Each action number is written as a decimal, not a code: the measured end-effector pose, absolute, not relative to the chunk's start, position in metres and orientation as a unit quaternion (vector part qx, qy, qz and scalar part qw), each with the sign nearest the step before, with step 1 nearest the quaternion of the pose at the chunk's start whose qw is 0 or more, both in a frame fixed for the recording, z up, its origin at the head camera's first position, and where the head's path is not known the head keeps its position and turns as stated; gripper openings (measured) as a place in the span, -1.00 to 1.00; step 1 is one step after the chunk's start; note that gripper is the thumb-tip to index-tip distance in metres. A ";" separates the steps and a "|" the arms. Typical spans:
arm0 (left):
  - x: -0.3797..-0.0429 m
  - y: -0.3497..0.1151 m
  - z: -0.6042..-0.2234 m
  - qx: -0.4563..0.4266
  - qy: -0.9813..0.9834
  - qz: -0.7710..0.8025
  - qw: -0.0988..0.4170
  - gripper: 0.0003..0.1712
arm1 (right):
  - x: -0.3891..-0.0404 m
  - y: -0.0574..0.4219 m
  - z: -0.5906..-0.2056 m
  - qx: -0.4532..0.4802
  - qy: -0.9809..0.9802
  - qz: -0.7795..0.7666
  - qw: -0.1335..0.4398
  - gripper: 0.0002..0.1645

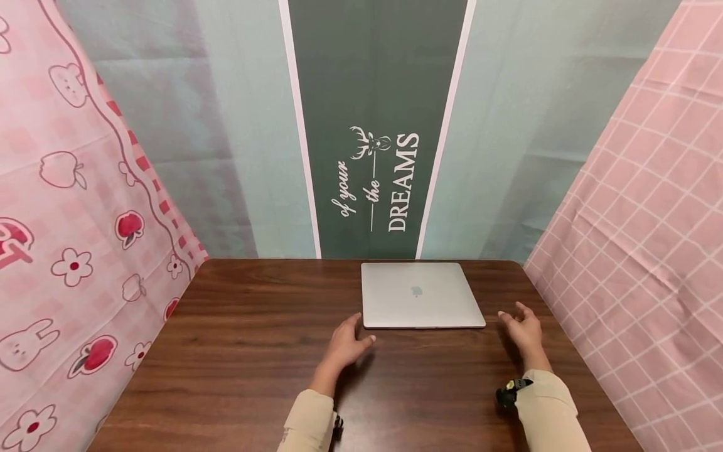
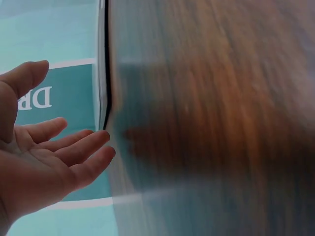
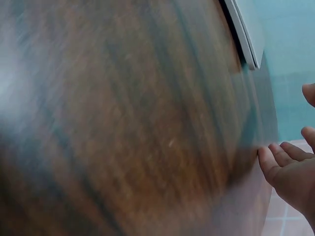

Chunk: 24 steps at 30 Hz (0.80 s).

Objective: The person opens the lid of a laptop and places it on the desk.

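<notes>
A closed silver laptop (image 1: 418, 307) with an apple logo lies flat near the table's far edge. My left hand (image 1: 346, 344) is just off its near left corner, thumb spread and fingers reaching forward. In the left wrist view that hand (image 2: 54, 152) shows its palm, fingers loosely extended, fingertips near the laptop's thin edge (image 2: 103, 98). To the right of the laptop, with a strip of table between, my right hand (image 1: 523, 331) holds nothing, its fingers relaxed. The right wrist view shows its fingertips (image 3: 268, 160) low by the table, apart from the laptop's corner (image 3: 251, 56).
The brown wooden table (image 1: 237, 351) spreads to the left and in front of the laptop. A green printed curtain (image 1: 373, 75) hangs behind it. Pink cloths flank both sides, one patterned (image 1: 73, 220), one checked (image 1: 649, 251). A small black camera (image 1: 506, 395) sits on the right wrist.
</notes>
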State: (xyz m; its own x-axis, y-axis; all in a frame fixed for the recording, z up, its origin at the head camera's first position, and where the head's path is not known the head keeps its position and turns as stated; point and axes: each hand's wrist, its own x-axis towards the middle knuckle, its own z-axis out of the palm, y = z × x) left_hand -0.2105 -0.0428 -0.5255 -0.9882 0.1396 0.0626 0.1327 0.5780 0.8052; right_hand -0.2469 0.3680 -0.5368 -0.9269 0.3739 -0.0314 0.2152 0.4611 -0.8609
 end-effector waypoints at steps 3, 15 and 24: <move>-0.217 -0.039 -0.529 0.083 0.887 0.454 0.018 -0.26 | -0.254 0.363 -0.535 -0.168 -0.843 0.506 0.075 -0.18; -0.233 -0.022 -0.531 0.094 0.885 0.457 0.008 -0.25 | -0.272 0.341 -0.536 -0.121 -0.870 0.475 0.045 -0.23; -0.241 -0.022 -0.539 0.065 0.875 0.480 -0.009 -0.25 | -0.276 0.316 -0.548 -0.118 -0.874 0.470 0.032 -0.25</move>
State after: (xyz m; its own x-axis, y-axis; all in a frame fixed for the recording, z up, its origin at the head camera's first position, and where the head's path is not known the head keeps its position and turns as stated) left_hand -0.2413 -0.0222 -0.5390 -0.9914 0.1049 0.0789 0.1229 0.5308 0.8385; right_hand -0.2757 0.3165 -0.5480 -0.9703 0.2357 -0.0542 0.1751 0.5299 -0.8298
